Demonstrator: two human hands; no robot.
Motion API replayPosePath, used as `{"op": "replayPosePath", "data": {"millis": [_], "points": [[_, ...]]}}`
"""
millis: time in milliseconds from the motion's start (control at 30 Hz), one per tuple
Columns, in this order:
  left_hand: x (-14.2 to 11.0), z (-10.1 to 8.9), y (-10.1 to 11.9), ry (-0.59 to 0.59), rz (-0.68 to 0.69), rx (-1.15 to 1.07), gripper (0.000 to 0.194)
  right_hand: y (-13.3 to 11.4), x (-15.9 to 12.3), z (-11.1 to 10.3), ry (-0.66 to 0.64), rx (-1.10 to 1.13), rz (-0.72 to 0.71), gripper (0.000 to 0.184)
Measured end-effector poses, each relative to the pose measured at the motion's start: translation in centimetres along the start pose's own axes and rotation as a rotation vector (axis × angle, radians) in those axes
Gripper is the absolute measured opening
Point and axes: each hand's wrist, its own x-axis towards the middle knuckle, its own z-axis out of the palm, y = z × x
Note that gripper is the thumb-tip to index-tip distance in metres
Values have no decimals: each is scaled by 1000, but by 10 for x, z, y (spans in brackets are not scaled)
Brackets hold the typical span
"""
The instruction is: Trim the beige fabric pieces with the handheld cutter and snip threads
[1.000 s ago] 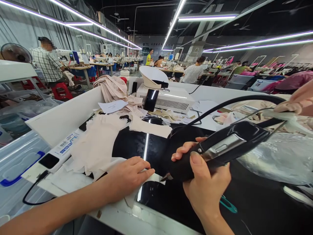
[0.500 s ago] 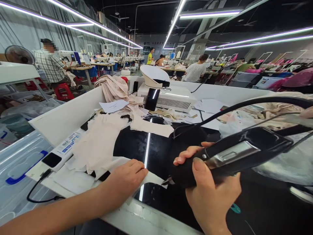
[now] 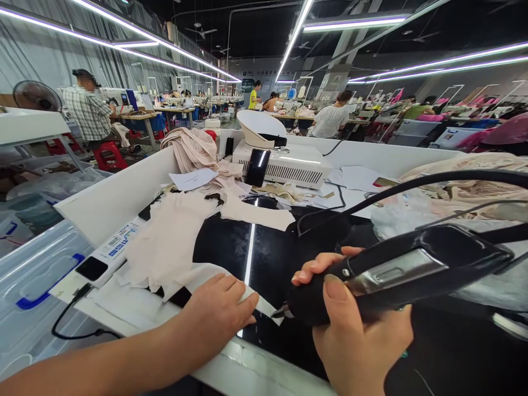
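Left hand (image 3: 218,316): fingers close together and curled, bearing down on a pale cloth strip (image 3: 266,308); cannot tell whether thumb and fingers pinch it. Right hand (image 3: 363,335) wrapped around a black handheld tool (image 3: 396,269), thumb along its upper side. Strip lies on the black panel (image 3: 223,242) near the worktop (image 3: 264,366)'s front edge, free corner at the tool's pointed tip (image 3: 281,312). Risks judged, 3: (1) light left pressure on the glossy panel could let the strip skid or pucker under the tip; (2) left fingers sit near the tip, so a slip toward the worktop's left edge could reach them; (3) the black cable (image 3: 445,175), arching above the tool, could snag and drag it off line, if connected; connection unclear.
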Motion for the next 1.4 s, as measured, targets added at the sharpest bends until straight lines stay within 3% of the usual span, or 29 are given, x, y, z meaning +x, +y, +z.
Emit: {"op": "replayPosePath", "data": {"millis": [100,200,600,867,1400], "points": [[0,2,5,45,15,21,50,-1,-1,0,-3,4,-6,42],[-2,6,9,89,23,44,65,-2,-2,0,-8,23,1,41],[-9,13,13,180,26,101,73,-2,19,19,57,109,34,39],[-8,19,13,200,24,61,78,14,19,25,-16,104,22,37],[-12,13,3,183,79,-26,72,26,18,32,-96,104,-7,34]]}}
